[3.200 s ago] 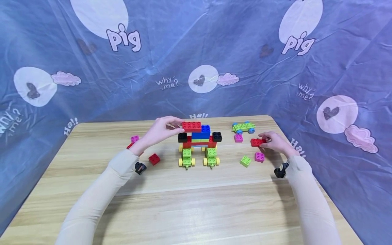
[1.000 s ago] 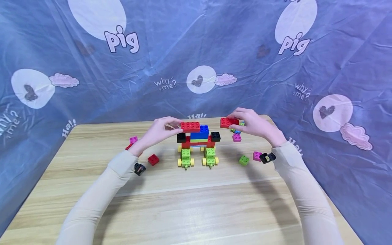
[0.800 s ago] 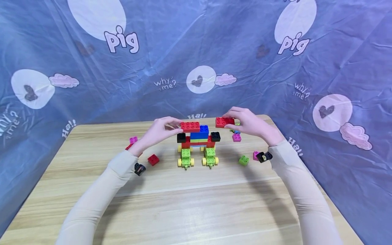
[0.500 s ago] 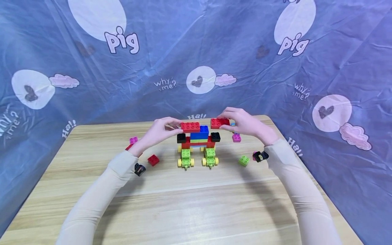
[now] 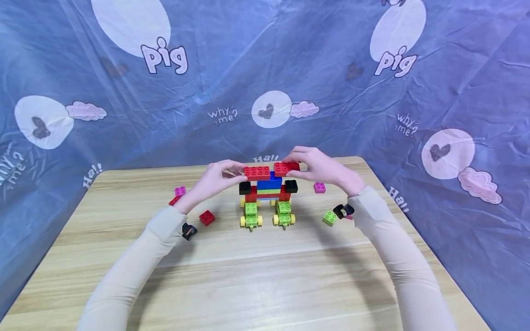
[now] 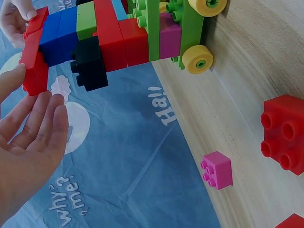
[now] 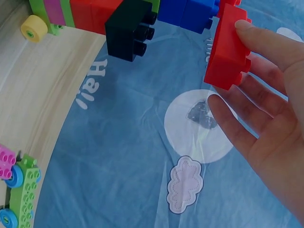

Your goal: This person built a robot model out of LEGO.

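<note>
At the top of a toy brick build, my left hand [image 5: 217,178] pinches a long red brick [image 5: 256,173] at its left end, between thumb and fingers. My right hand [image 5: 325,171] grips a second long red brick [image 5: 281,169] by its right part. This brick's left end lies close beside the first, over the blue bricks [image 5: 268,185]. Below the blue come a lime layer and red bricks, with a black brick [image 5: 245,187] sticking out at left and another black brick [image 5: 291,186] at right. Green bases [image 5: 250,221] with yellow wheels carry the build.
Left of the build lie a red brick [image 5: 207,218] and a pink brick [image 5: 180,191]. On the right are a pink brick [image 5: 319,187], a lime brick [image 5: 329,218] and, in the right wrist view, a green base [image 7: 24,194] with blue wheels. A patterned cloth [image 5: 198,128] hangs behind the table.
My right hand has lifted the red brick from the table at right and carried it left to the build's top. The left hand stays on its red brick.
</note>
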`<state>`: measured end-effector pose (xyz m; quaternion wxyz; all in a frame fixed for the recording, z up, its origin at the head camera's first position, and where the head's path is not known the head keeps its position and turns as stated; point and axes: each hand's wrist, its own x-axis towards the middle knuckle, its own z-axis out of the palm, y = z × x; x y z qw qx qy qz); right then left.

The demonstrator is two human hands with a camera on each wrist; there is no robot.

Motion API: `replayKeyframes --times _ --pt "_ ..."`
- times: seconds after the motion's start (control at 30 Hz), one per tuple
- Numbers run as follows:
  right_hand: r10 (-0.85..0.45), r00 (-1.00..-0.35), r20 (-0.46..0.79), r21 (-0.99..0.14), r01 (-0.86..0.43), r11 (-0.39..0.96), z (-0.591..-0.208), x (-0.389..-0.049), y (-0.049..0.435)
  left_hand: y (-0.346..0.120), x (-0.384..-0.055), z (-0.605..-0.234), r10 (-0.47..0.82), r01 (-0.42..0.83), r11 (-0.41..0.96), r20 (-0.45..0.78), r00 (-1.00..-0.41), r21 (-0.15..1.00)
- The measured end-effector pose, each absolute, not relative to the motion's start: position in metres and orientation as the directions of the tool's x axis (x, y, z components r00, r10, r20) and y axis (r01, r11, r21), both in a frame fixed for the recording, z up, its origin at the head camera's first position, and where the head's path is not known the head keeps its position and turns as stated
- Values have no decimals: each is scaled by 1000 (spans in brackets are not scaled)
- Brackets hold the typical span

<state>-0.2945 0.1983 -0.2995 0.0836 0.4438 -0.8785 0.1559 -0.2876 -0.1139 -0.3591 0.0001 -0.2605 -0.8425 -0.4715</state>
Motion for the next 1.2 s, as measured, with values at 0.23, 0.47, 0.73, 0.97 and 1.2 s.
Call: replayKeyframes --times 0.23,0.47,0.73,0.97,1.2 --pt "-755 -604 257 -213 -797 565 -300 -295 192 -114 -288 -361 434 439 410 252 -865 800" --pt "-765 -590 258 -208 -807 552 -303 -298 190 -113 -287 -361 435 446 402 261 -862 800" --pt "-770 -586 253 -214 -810 546 -304 -298 189 -113 -288 -363 434 450 407 265 -861 795" --pt "-776 -578 254 -216 -816 537 -304 -298 188 -113 -287 -362 433 450 407 266 -861 795" --pt "-790 -552 266 -203 -833 514 -304 -298 188 -112 -288 -362 433 449 396 268 -861 801"
